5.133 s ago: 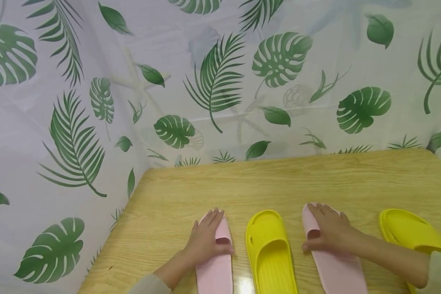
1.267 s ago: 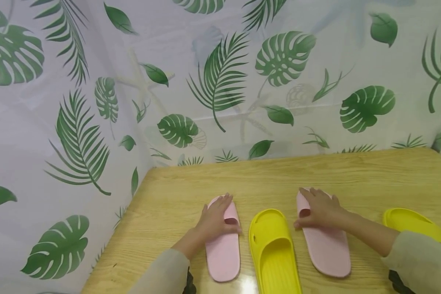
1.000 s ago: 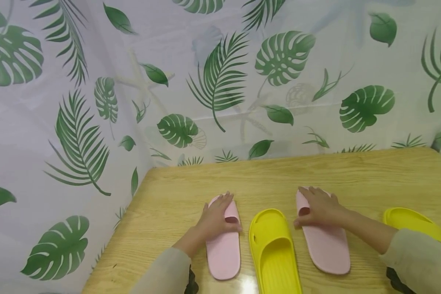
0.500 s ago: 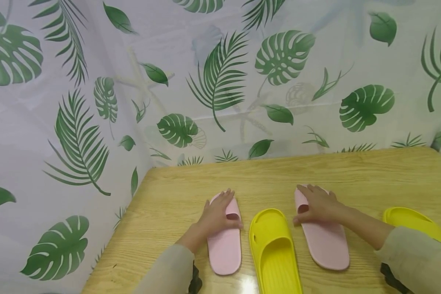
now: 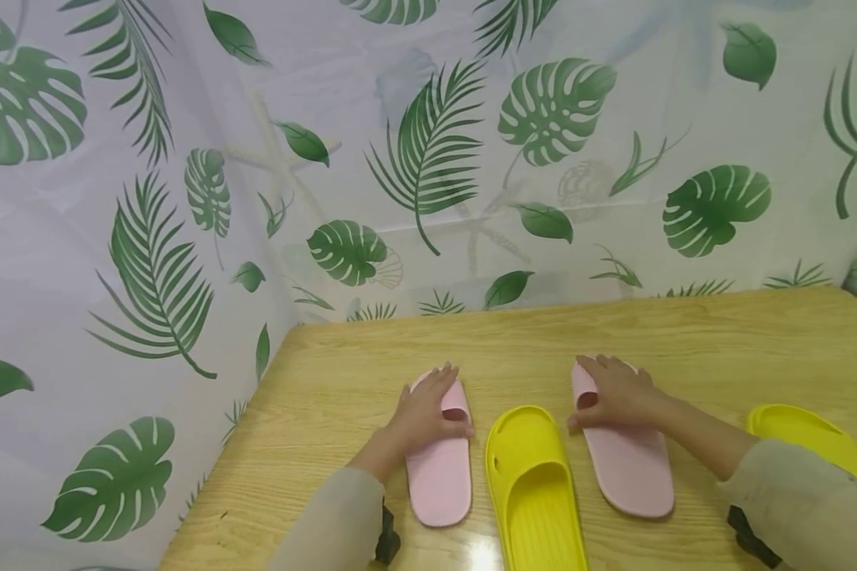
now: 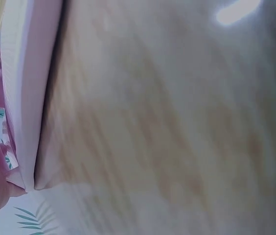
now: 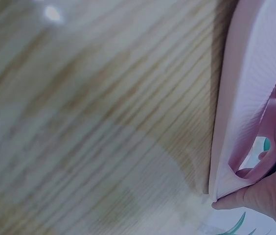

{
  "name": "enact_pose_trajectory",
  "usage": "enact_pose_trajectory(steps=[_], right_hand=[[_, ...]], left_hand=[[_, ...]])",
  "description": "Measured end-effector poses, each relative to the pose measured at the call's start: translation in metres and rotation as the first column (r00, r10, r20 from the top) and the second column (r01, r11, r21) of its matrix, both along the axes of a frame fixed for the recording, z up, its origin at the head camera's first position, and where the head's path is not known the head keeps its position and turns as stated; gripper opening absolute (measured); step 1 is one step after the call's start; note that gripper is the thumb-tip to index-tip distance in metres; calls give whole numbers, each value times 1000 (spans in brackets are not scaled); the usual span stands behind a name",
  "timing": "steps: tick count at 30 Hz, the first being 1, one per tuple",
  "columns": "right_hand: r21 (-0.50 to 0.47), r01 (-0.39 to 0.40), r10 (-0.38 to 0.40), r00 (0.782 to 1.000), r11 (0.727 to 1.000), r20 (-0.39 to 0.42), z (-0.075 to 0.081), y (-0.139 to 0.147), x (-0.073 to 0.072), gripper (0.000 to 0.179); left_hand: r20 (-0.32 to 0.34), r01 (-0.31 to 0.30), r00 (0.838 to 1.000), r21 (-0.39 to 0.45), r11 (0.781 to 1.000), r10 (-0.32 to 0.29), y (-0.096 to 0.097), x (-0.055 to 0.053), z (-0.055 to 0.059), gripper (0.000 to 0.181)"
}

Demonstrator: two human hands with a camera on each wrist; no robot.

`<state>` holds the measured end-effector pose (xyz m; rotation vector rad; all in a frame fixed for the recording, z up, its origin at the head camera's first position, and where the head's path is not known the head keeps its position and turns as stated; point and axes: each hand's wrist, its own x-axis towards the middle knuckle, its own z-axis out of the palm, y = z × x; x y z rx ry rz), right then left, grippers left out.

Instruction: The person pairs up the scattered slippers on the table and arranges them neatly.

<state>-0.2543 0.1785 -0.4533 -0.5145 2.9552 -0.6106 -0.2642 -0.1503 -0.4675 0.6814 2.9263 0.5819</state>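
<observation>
In the head view my left hand [image 5: 423, 414] grips the left pink slipper [image 5: 440, 485] by its front, fingers over the strap and thumb at the inner edge. My right hand [image 5: 623, 394] holds the other pink slipper [image 5: 632, 474] the same way. Both lie sole down, toes pointing away from me. Between them a yellow slipper [image 5: 539, 507] sits a little nearer to me. The wrist views show each pink sole's side edge [image 6: 33, 83] [image 7: 231, 98] along the tabletop. Palms and sleeves hide part of the straps.
A second yellow slipper [image 5: 800, 432] stands at the far right, partly behind my right sleeve [image 5: 800, 492]. The wooden table [image 5: 371, 349] ends at a white curtain [image 5: 457, 262] printed with green leaves, which also hangs along the left side.
Both pink slippers have slid forward, away from me, with my hands on them; over the last second they moved slightly further. The yellow slippers have stayed in place.
</observation>
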Motion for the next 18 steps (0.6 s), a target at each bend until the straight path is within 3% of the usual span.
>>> enact_pose_trajectory(steps=[18], right_hand=[[-8,2,-2,1000,1000,9,3,0,-6,110]], left_hand=[[4,-27,1000,-8,1000,27,6,-7,1,106]])
